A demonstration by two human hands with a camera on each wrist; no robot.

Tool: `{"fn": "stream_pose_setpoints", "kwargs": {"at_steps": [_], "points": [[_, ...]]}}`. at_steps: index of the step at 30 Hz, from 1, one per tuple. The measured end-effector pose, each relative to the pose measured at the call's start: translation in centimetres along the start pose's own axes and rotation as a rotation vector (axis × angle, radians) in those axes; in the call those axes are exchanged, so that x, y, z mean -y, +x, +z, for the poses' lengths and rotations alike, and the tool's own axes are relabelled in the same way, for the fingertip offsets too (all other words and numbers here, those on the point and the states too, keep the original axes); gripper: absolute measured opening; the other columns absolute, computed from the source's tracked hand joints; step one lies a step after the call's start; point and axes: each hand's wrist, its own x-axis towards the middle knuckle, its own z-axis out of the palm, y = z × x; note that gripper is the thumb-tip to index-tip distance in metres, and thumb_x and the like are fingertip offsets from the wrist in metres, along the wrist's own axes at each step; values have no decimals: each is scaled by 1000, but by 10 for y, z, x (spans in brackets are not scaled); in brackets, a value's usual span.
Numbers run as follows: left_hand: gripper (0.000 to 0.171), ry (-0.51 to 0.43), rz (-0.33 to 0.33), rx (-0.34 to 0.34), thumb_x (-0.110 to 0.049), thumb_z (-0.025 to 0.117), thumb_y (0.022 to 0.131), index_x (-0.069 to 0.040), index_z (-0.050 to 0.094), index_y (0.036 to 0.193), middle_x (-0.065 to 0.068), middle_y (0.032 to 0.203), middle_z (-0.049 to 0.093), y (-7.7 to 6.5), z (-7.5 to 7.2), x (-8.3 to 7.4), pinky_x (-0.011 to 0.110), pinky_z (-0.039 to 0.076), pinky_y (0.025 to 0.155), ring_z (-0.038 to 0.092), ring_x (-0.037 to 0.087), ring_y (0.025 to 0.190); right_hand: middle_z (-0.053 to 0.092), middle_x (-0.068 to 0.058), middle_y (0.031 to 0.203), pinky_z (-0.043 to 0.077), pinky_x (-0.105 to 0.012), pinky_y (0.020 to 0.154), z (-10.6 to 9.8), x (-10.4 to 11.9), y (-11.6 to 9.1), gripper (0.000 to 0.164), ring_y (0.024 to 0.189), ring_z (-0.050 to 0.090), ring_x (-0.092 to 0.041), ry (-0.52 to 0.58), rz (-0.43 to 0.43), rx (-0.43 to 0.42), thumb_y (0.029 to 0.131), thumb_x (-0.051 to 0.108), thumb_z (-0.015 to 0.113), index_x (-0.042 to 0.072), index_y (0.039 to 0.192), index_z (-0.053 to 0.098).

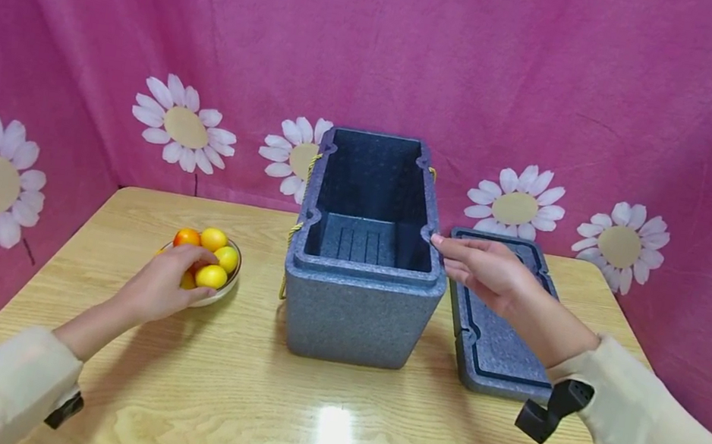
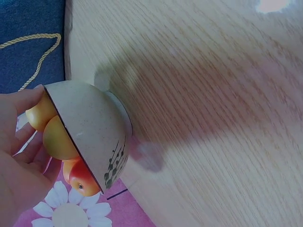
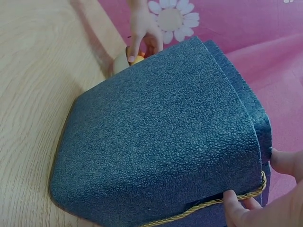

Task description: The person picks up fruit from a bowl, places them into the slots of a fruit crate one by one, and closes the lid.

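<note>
My left hand [image 1: 171, 280] is at a bowl [image 2: 90, 123] of fruit on the left of the table. Its thumb and fingers lie on either side of a round yellow fruit [image 1: 211, 276], which still sits in the bowl. More yellow fruits and a red-orange fruit [image 2: 84, 180] lie around it. My right hand [image 1: 483, 268] holds the right side of a grey foam box [image 1: 355, 322]. The thumb rests at its rim and the fingers touch the outer wall near a yellow rope [image 3: 203, 204]. The box is uncovered, and its grooved floor shows.
A grey foam lid [image 1: 505, 336] lies on the wooden table [image 1: 219, 401] to the right of the box, partly behind my right forearm. Another yellow rope [image 1: 294, 232] hangs on the box's left side. A pink curtain [image 1: 383, 42] with white flowers stands behind the table.
</note>
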Motion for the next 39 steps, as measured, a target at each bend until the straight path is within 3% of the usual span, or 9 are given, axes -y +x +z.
{"fn": "stream_pose_setpoints", "kwargs": {"at_steps": [9, 16, 22, 29, 39], "points": [[41, -64, -36, -27, -10, 78, 78, 2, 62, 113, 20, 107, 65, -1, -2, 0, 47, 50, 86, 60, 32, 95, 24, -14, 159, 20, -41, 122, 1, 1, 0, 66, 148, 24, -31, 26, 8, -23, 97, 30, 55, -5, 147, 29], [40, -80, -46, -48, -7, 77, 77, 3, 62, 113, 22, 108, 66, -1, -7, -1, 50, 52, 87, 62, 35, 96, 22, -14, 160, 20, -40, 122, 1, 0, 0, 67, 149, 23, -31, 43, 17, -30, 97, 30, 55, -4, 148, 28], [40, -146, -73, -58, -9, 76, 79, 3, 62, 115, 21, 110, 65, 1, -9, -3, 50, 52, 88, 63, 35, 97, 23, -13, 160, 19, -39, 123, 2, -1, 0, 67, 149, 22, -29, 64, 14, -30, 97, 29, 55, -5, 148, 27], [39, -202, -117, -50, -12, 74, 82, -2, 61, 118, 18, 112, 66, 8, -7, -3, 47, 54, 88, 64, 32, 99, 22, -12, 160, 20, -39, 123, 1, -2, 2, 69, 149, 22, -28, 84, 14, -25, 97, 30, 55, -5, 149, 25], [40, -249, -127, -70, -15, 74, 83, -4, 61, 119, 17, 113, 67, 20, -5, -10, 47, 53, 90, 65, 33, 101, 22, -12, 160, 19, -37, 123, 1, -2, 3, 71, 148, 24, -26, 109, 27, -15, 97, 30, 55, -5, 149, 22]]}}
